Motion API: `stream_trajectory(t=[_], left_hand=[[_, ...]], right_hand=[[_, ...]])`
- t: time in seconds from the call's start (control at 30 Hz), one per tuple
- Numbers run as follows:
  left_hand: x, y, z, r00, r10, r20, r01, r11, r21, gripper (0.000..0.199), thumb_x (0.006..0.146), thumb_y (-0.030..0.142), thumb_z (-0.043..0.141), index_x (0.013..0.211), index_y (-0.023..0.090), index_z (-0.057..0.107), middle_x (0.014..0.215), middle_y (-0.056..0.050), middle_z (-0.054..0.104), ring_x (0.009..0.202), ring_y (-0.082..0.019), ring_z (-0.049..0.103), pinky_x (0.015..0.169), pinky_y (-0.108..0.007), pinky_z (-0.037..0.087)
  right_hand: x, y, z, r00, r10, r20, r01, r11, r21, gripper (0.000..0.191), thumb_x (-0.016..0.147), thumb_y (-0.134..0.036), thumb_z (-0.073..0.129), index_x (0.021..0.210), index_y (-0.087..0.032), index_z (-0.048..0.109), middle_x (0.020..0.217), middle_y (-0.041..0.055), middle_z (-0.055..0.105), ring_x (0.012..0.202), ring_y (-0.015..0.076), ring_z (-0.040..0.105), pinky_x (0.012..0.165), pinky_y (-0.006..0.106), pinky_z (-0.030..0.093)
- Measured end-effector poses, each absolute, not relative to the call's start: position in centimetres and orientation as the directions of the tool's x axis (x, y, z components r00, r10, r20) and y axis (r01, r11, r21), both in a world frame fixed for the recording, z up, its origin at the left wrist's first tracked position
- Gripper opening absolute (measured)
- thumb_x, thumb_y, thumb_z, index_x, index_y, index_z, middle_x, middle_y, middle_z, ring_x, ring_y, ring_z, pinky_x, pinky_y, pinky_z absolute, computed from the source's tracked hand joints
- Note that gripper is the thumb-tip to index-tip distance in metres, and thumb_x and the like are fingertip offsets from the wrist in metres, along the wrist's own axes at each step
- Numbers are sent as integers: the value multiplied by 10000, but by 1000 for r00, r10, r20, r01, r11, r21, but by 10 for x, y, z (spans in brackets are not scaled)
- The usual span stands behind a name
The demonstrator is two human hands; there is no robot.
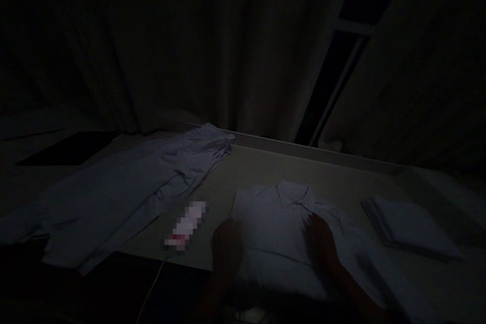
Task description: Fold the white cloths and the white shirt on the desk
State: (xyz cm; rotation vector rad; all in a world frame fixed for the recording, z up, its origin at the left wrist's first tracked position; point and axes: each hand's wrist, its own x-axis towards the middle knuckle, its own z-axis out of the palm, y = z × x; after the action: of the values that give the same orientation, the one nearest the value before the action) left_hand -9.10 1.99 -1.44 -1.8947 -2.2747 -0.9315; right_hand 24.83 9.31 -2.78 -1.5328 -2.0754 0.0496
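Note:
A pale collared shirt lies on the table in front of me, its collar at the far end and one sleeve spread out to the right. My left hand is at the shirt's left edge. That hand is dark and blurred, so its fingers cannot be made out. On the right side of the shirt front, just below the collar, rests my right hand. Its fingers look stretched out over the fabric, with nothing visible held in them. Deep shadow covers the near hem.
Another pale shirt lies spread and wrinkled on the left. Between the shirts is a pixelated device with a white cable. Folded pale clothing sits at the right. Dark curtains hang behind the table.

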Motion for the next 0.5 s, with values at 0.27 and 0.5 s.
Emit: stream_trajectory(t=[0.27,0.5], left_hand=[[-54,2,-7,194,929,316,924,-281,261,668,796,508,632,1418,362,433,1546,-70,342,1427,-367,256,1123,-609,200],[-59,31,-12,195,931,310,947,-260,187,634,842,546,552,1434,371,409,1553,-65,329,1435,-367,237,1121,-603,188]], right_hand=[[344,40,-51,-43,959,279,938,135,-320,557,948,-486,311,1425,-236,454,1452,109,464,1368,275,386,1134,507,300],[343,89,-40,-139,970,201,956,184,-227,525,971,-426,287,1459,-263,394,1542,58,331,1449,241,201,1148,538,181]])
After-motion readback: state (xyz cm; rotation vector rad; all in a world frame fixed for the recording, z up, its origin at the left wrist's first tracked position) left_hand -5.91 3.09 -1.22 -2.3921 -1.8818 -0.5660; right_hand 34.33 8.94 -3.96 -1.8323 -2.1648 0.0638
